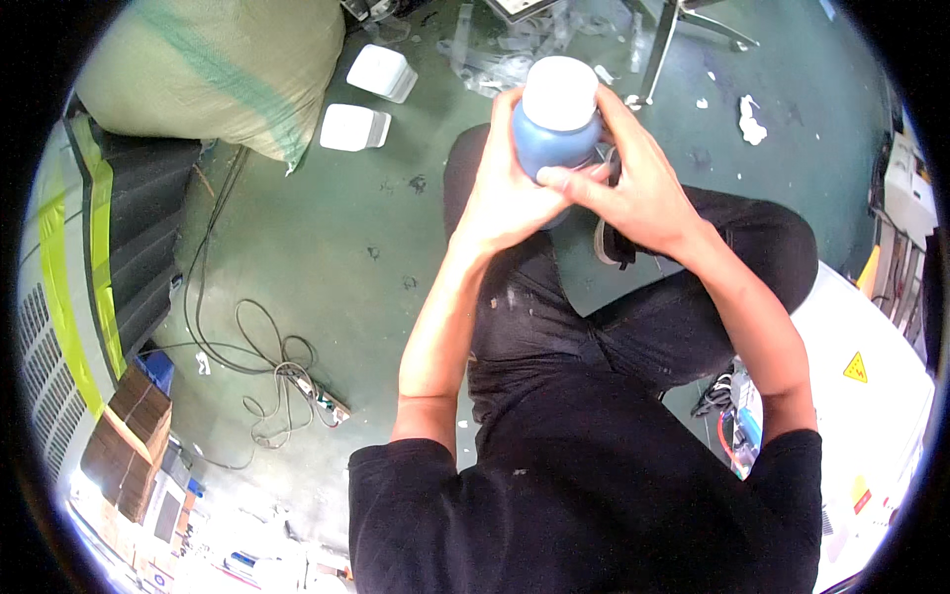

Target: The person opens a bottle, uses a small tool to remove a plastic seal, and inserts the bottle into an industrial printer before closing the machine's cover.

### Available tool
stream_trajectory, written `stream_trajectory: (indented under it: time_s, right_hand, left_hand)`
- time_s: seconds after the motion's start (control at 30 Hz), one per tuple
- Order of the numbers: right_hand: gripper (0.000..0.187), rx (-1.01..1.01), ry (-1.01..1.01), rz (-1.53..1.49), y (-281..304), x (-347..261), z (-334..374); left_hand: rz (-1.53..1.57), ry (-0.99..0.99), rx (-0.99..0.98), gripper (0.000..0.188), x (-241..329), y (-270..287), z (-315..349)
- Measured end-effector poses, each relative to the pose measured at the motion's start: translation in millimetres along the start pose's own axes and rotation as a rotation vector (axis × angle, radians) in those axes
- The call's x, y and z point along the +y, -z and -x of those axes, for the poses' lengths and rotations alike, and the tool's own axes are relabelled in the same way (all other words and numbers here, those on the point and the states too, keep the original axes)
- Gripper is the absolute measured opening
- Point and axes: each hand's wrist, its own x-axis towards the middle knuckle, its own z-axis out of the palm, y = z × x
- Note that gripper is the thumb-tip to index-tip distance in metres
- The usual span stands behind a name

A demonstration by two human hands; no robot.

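A blue bottle with a wide white cap is held upright in front of me, above my crossed legs in dark trousers. My left hand wraps the bottle's left side and lower body. My right hand closes on its right side, with the thumb laid across the blue body below the cap. The bottle's bottom is hidden behind my fingers.
On the green floor, two white square lids or containers lie at the upper left beside a big woven sack. A power strip with tangled cables lies at left. A chair base stands ahead. A white machine stands at right.
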Motion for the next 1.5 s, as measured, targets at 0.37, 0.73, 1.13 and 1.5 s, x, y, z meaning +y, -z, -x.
stream_trajectory:
  time_s: [0.37, 0.73, 1.13, 1.5]
  right_hand:
    - [0.091, 0.020, -0.138, -0.455, 63.4, -42.8, -17.1]
    - [0.090, -0.017, 0.168, -0.479, 60.9, -50.0, -16.9]
    - [0.080, -0.201, 0.345, -0.426, 54.3, -80.6, -17.0]
    - [0.076, -0.019, 0.494, -0.287, 35.9, -76.2, -20.3]
  left_hand:
    - [-0.433, -0.242, -0.250, 0.105, 94.7, -20.1, -32.0]
    - [-1.165, -0.788, -0.689, 0.074, 199.4, 0.9, -79.9]
    - [-1.326, -0.979, -0.710, 0.068, 247.6, -0.9, -27.2]
    - [-1.621, -1.050, -0.579, 0.044, 246.1, -14.7, -22.3]
